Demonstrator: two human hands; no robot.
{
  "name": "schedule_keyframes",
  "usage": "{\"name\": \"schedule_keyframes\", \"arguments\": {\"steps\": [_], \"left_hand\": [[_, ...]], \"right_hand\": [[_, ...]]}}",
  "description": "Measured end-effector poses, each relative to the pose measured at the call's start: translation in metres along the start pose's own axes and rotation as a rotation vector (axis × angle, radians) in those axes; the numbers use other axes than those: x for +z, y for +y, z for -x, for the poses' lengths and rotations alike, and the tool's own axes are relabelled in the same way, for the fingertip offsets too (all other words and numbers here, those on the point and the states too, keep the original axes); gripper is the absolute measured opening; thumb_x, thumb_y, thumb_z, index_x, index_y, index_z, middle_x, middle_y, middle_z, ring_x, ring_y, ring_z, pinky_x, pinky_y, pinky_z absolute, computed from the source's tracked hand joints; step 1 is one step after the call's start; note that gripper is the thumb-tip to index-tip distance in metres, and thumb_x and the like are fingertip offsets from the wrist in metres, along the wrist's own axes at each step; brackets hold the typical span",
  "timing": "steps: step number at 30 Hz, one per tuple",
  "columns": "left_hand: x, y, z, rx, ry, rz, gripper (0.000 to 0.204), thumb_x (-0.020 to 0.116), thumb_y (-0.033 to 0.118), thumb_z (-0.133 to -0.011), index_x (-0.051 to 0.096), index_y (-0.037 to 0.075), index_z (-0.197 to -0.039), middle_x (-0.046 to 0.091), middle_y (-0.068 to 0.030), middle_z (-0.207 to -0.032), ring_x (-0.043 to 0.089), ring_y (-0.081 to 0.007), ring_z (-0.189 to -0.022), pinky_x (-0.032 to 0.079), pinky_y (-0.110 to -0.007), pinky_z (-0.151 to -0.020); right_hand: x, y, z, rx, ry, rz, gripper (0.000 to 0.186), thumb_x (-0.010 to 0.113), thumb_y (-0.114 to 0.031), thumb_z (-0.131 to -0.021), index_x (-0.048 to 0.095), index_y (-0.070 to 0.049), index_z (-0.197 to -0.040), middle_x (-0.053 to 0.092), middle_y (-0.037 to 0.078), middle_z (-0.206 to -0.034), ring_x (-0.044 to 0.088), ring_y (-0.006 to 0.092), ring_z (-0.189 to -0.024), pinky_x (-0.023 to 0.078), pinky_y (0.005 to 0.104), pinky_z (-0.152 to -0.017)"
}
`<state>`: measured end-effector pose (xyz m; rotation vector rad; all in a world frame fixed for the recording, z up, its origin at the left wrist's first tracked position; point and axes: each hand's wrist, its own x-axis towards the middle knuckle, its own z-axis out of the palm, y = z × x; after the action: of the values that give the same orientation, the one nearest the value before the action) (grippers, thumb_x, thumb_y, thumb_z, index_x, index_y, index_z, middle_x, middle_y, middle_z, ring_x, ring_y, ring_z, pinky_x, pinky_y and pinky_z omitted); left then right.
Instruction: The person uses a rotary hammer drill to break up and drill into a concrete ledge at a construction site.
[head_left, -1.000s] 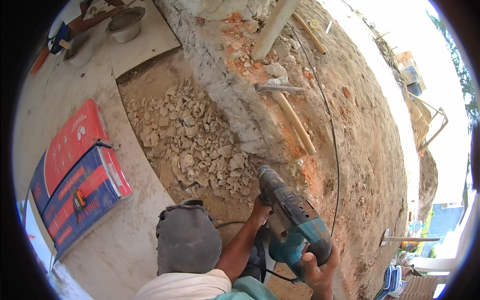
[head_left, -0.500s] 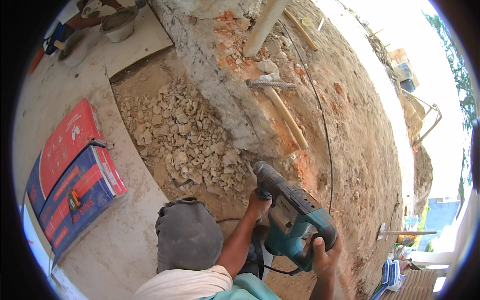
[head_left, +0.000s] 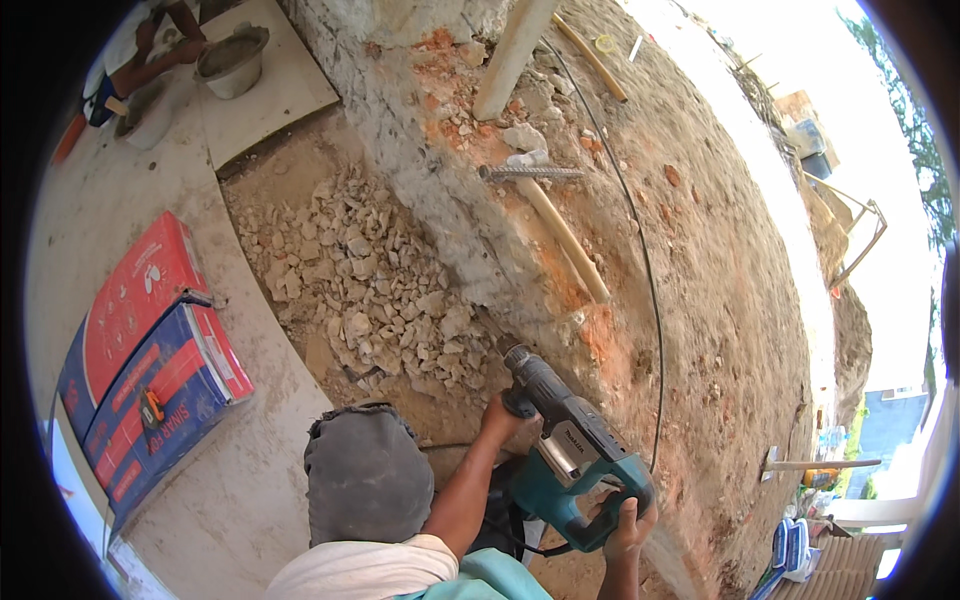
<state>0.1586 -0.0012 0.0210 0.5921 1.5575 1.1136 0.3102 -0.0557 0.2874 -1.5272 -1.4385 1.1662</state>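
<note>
A teal and black rotary hammer slants across the lower middle, its chuck toward the rubble. My left hand is wrapped round its side handle, just behind the chuck. The rear handle is in the grip of my right hand. The bit points at the foot of a broken concrete edge; dust-coloured stone makes it hard to tell whether its tip touches. Broken stone chunks lie heaped left of the bit.
A wooden handle and a ribbed metal rod lie on the earth bank, beside a black cable. Red and blue packages rest on the pale floor at left. Far left, another person's arm reaches toward a bucket.
The rotary hammer and both my hands have shifted slightly down and left, and more of the bit shows. The view has shifted a little. The other person's arm is nearer the bucket.
</note>
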Motion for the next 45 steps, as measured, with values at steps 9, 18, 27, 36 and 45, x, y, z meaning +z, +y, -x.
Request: {"name": "schedule_keyframes", "arguments": {"steps": [9, 18, 27, 36, 45], "left_hand": [[-0.005, -0.024, -0.004, 0.074, 0.053, 0.076, 0.047, 0.083, 0.018, -0.063, 0.065, 0.009, -0.106, 0.071, -0.0107, -0.098, 0.068, -0.0262, -0.096, 0.052, -0.036, -0.081], [-0.017, -0.036, -0.012, -0.085, -0.005, -0.173, 0.054, 0.085, 0.036, -0.059, 0.067, 0.009, -0.102, 0.070, -0.0153, -0.099, 0.066, -0.0353, -0.096, 0.052, -0.044, -0.080], [-0.028, 0.036, 0.000, -0.353, 0.028, -0.417, 0.048, 0.083, 0.037, -0.063, 0.071, 0.007, -0.099, 0.069, -0.0168, -0.106, 0.066, -0.0357, -0.099, 0.052, -0.046, -0.083], [-0.035, 0.053, 0.057, -0.385, 0.005, -0.321, 0.048, 0.081, 0.036, -0.066, 0.069, 0.004, -0.101, 0.070, -0.0162, -0.103, 0.067, -0.0346, -0.097, 0.053, -0.043, -0.083], [0.017, 0.069, 0.114, -0.421, -0.136, 0.037, 0.036, 0.079, 0.030, -0.072, 0.069, -0.001, -0.085, 0.071, -0.0150, -0.078, 0.070, -0.0246, -0.074, 0.052, -0.036, -0.069]], "right_hand": [[0.006, 0.032, 0.016, -0.036, -0.034, -0.042, 0.058, 0.065, -0.051, -0.086, 0.048, 0.001, -0.106, 0.061, 0.013, -0.074, 0.061, 0.0188, -0.058, 0.051, 0.0297, -0.053], [0.005, 0.054, 0.015, 0.059, 0.060, -0.102, 0.061, 0.065, -0.052, -0.087, 0.051, 0.002, -0.110, 0.060, 0.008, -0.075, 0.060, 0.0159, -0.061, 0.049, 0.0268, -0.054], [0.004, 0.034, -0.002, 0.202, 0.105, -0.151, 0.046, 0.059, -0.048, -0.092, 0.050, -0.003, -0.096, 0.062, 0.014, -0.072, 0.062, 0.0203, -0.055, 0.052, 0.0307, -0.048], [0.002, -0.043, 0.013, 0.148, 0.014, 0.050, 0.053, 0.060, -0.053, -0.089, 0.053, -0.002, -0.100, 0.062, 0.011, -0.071, 0.061, 0.0167, -0.053, 0.051, 0.0273, -0.046], [-0.024, -0.115, 0.043, 0.092, 0.000, 0.209, 0.050, 0.066, -0.046, -0.087, 0.056, 0.000, -0.105, 0.061, 0.007, -0.073, 0.059, 0.0126, -0.056, 0.049, 0.0247, -0.049]]}}
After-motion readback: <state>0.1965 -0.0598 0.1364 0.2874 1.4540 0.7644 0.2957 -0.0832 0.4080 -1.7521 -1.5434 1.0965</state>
